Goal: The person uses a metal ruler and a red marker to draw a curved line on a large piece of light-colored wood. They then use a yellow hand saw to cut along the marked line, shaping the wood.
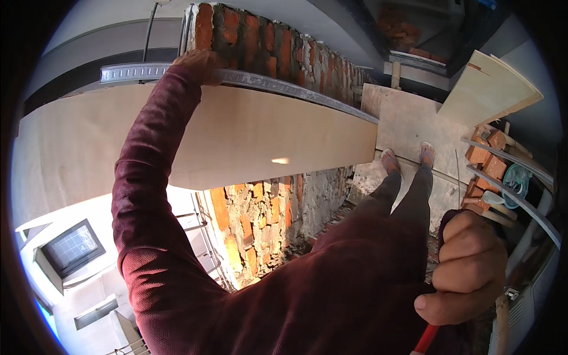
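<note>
My left hand (199,64) reaches up in the upper left, its fingers bent over a long silver metal channel (278,84) at the top edge of a broad beige board (248,133). It grips there, beside an exposed brick wall (248,41). My right hand (464,266) is closed in a fist at the lower right around a red handle (428,337); whatever lies at the far end of that handle is out of view.
My sandaled feet stand on worn boards (414,112). Loose sheets (485,89) lean at upper right, with bricks (479,154), curved strips and a teal plastic container (515,180) below. More brickwork (248,225) runs beneath the beige board. A white facade with windows shows lower left.
</note>
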`<state>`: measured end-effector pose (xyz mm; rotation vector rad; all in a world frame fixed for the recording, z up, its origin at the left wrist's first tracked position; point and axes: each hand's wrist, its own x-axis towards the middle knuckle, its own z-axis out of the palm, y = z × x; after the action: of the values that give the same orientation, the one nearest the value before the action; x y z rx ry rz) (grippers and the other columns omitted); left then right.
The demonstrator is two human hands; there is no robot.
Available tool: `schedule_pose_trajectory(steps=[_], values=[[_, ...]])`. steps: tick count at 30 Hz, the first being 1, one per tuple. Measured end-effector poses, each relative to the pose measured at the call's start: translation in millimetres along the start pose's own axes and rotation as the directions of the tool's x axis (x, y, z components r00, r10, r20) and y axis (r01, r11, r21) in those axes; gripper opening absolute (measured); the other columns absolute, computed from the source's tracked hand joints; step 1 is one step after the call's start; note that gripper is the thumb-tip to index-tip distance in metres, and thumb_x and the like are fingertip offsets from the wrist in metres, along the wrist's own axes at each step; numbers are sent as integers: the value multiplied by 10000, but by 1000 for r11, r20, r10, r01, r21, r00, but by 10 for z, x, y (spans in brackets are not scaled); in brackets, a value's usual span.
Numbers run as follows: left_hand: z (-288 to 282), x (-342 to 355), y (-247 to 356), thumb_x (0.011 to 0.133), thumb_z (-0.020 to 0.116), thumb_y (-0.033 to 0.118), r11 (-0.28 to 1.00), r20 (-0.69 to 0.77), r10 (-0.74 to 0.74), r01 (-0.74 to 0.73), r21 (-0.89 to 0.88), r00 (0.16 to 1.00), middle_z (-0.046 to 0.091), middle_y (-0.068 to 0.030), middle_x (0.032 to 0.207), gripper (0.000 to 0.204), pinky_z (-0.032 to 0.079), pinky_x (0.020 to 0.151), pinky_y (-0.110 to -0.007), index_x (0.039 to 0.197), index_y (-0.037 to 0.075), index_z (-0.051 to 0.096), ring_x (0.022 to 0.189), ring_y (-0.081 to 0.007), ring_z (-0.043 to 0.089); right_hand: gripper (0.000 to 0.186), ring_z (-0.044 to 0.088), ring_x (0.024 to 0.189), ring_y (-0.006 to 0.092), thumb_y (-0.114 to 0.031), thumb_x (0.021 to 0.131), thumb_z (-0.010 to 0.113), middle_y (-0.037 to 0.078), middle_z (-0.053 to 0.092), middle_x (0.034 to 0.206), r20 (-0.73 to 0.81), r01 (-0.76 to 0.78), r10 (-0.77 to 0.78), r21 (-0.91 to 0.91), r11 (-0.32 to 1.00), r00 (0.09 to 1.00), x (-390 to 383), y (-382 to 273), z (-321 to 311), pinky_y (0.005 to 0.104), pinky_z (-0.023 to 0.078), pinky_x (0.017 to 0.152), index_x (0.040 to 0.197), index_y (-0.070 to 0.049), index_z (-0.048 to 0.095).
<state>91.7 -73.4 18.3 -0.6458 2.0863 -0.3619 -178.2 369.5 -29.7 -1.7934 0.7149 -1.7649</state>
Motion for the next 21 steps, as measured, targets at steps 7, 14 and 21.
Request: schedule_pose_trajectory(steps=[7,14,21], values=[[-69,46,80,711,657,264,998,-53,-30,28,-52,998,714,-156,908,443,537,851,-432,1147,233,728,884,-354,684,173,459,674,156,-166,702,698,-40,521,800,-193,-83,56,-135,987,980,-292,525,-50,310,336,552,873,-186,679],[-6,-108,-44,717,710,317,997,13,-79,79,5,997,718,-150,950,441,534,841,-447,1146,214,729,898,-359,679,190,515,698,188,-202,926,591,69,553,802,-412,-544,411,-288,788,813,-979,1664,-25,310,426,634,961,-20,636],[-36,-74,-5,718,687,244,999,-50,30,-31,-13,998,724,-131,961,446,538,832,-430,1159,194,723,885,-339,683,305,588,706,122,-192,1066,429,85,615,822,-52,-445,712,748,492,700,-552,2315,1197,263,478,661,1235,13,577]])
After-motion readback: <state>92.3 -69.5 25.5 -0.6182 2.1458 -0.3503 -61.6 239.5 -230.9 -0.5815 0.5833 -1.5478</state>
